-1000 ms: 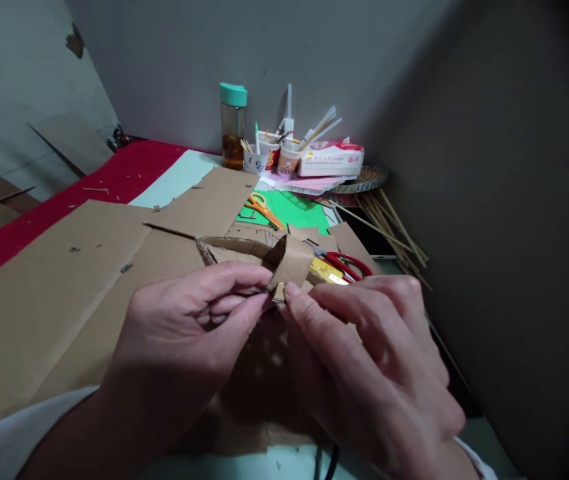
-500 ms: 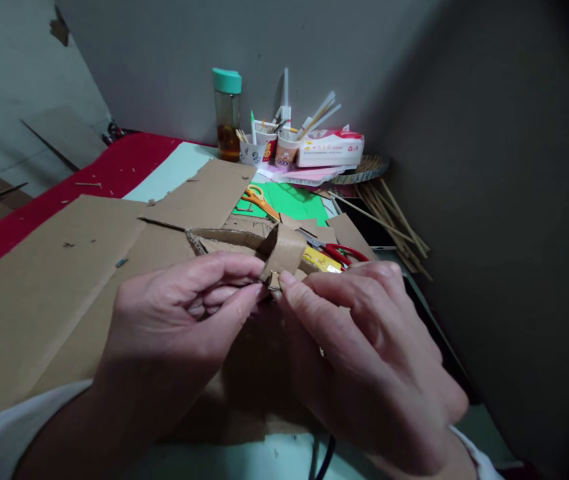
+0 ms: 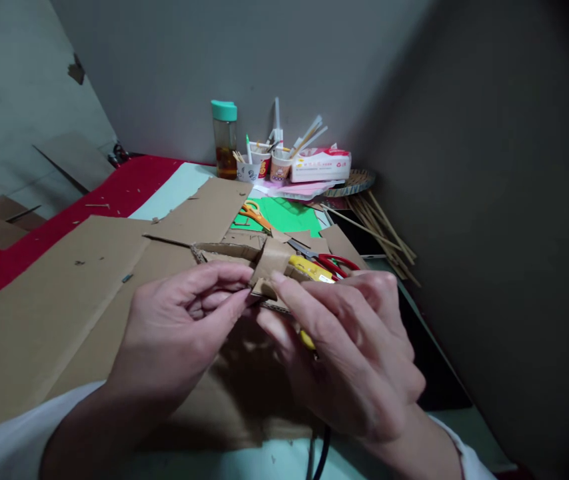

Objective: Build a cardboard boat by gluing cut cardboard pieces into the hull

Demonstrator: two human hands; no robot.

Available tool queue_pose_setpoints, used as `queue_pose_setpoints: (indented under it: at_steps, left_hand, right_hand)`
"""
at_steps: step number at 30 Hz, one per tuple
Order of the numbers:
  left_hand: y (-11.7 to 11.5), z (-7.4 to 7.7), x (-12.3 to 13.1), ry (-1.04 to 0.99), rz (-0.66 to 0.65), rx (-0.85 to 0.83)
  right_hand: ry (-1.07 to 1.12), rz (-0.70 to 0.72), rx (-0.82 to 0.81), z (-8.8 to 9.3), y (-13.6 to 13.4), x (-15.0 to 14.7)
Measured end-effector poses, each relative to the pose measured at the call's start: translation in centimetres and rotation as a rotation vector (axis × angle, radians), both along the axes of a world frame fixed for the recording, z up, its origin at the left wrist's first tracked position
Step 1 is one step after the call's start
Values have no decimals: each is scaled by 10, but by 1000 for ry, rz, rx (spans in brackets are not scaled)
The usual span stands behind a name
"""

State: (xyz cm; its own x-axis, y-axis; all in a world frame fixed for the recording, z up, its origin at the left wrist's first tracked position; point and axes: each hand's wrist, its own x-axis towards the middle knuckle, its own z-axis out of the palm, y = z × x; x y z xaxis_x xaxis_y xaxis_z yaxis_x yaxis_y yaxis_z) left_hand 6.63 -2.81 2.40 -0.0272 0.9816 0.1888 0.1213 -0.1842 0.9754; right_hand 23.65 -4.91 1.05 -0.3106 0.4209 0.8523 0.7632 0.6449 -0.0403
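A small cardboard structure (image 3: pixel 229 252) with upright walls and a bent strip (image 3: pixel 273 257) across it is between my hands in the middle of the view. My left hand (image 3: pixel 189 313) is closed, its thumb and fingertips pinching the near edge by the strip. On the other side my right hand (image 3: pixel 349 340) is closed too, with a forefinger pressing the folded end of the strip and the thumb beneath. A yellow object (image 3: pixel 309 267) with a white label shows just behind the right fingers, and another bit of yellow peeks out below them; what it is I cannot make out.
Cardboard sheets (image 3: pixel 54 300) cover the left of the table. Beyond my hands lie orange-handled scissors (image 3: pixel 254 212), red-handled scissors (image 3: pixel 337 263) and green paper (image 3: pixel 289 213). A bottle (image 3: pixel 225 140), paper cups (image 3: pixel 280 170), a tissue pack (image 3: pixel 322 165) and wooden sticks (image 3: pixel 382 227) stand or lie farther back.
The view has tilted up slightly. My right fingers have shifted on the strip's folded end, and more of the cardboard's near edge and the yellow below my right hand now show.
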Motion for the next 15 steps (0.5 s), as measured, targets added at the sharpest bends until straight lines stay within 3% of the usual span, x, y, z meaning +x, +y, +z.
queue_pose_setpoints:
  at_steps: [5, 9, 15]
  left_hand:
    - [6, 2, -2, -121, -83, -118]
    - [16, -2, -13, -154, -91, -144]
    - [34, -2, -30, -338, -123, -186]
  right_hand:
    - [127, -35, -50, 10, 1, 7]
    - [203, -124, -104, 5, 17, 17]
    - [378, -100, -497, -4, 33, 27]
